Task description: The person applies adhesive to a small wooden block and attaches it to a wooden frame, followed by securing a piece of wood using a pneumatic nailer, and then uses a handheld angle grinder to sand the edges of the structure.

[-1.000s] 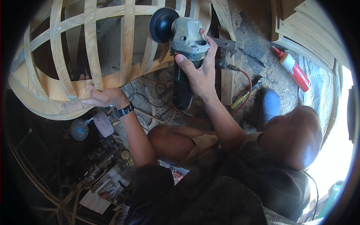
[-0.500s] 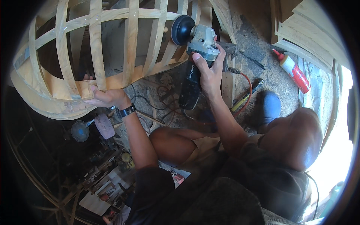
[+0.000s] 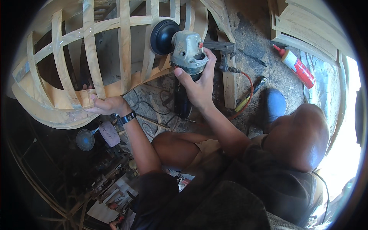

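My right hand [image 3: 197, 82] is wrapped around an angle grinder [image 3: 188, 53] with a grey metal head, a dark body and a round black pad [image 3: 165, 37]. The pad is up against the slats of a curved wooden frame [image 3: 90, 50], though whether it touches them I cannot tell. At the frame's lower rim, my left hand [image 3: 111, 105] grips the wooden edge [image 3: 82, 100], thumb on the near side and fingertips showing through the gap between slats.
A red and white bottle [image 3: 299, 69] with a red nozzle lies at the right. An orange hose [image 3: 251, 86] and a yellow-handled tool [image 3: 243, 102] are on the floor near my blue shoe [image 3: 275, 103]. A round fan-like object [image 3: 85, 140] stands at lower left.
My right hand has moved the angle grinder to the left along the slats, its head turning more toward me. My left hand keeps its hold on the frame's edge.
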A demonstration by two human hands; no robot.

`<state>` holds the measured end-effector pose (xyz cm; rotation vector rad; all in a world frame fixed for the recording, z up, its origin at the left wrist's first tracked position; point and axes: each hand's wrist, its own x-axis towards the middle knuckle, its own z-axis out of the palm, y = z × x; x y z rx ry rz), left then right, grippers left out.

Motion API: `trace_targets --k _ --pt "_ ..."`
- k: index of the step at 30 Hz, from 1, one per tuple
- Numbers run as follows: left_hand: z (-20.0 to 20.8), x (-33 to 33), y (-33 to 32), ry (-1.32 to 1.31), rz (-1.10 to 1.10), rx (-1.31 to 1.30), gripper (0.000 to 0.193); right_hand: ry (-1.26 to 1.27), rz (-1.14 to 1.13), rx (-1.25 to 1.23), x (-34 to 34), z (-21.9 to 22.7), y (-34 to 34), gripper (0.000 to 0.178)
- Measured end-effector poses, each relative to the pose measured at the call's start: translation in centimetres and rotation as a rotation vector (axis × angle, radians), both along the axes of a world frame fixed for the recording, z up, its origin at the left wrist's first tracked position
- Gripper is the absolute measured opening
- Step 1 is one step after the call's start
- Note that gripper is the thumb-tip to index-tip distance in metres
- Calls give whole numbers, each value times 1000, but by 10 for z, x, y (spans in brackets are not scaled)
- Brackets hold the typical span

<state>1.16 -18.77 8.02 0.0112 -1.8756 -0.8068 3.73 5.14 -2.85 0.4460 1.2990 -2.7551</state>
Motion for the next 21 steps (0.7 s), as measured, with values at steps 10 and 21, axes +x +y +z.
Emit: trace_targets --k 10,21 --pt "5 -6 26 47 25 42 54 -88 -29 -4 -19 -13 7 86" --pt "3 -7 26 32 18 54 58 -157 -65 -91 -36 -50 11 84"
